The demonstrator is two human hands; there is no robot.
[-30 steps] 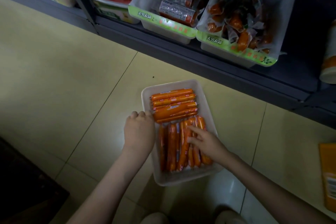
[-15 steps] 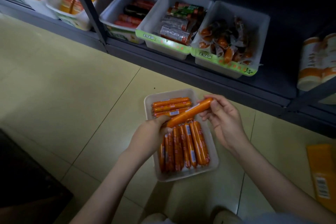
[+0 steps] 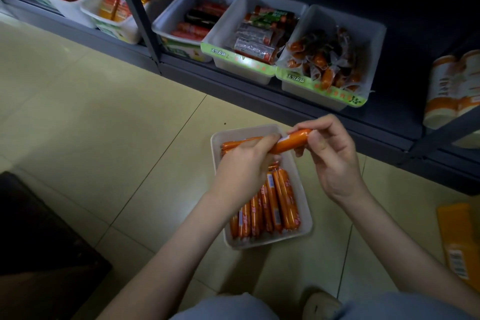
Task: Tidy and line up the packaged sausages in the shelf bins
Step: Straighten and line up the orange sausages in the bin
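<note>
A white bin (image 3: 304, 176) sits on the tiled floor in front of the shelf. Several orange packaged sausages (image 3: 272, 202) lie in it, most lengthwise in a row, a few crosswise at its far end. Above the bin's far end, one orange sausage (image 3: 292, 141) is held level by both hands. My left hand (image 3: 244, 166) grips its left end. My right hand (image 3: 330, 153) pinches its right end with thumb and fingers.
The dark bottom shelf (image 3: 285, 101) carries white bins of packaged sausages (image 3: 324, 60) with green price labels, more bins to the left and orange-white rolls (image 3: 452, 86) on the right. An orange box (image 3: 459, 241) lies on the floor at right. A dark mat (image 3: 39, 241) lies left.
One sausage was picked up out of the bin and is now held between both hands, moved toward the bin's far end. The view has tilted up, showing more shelf.
</note>
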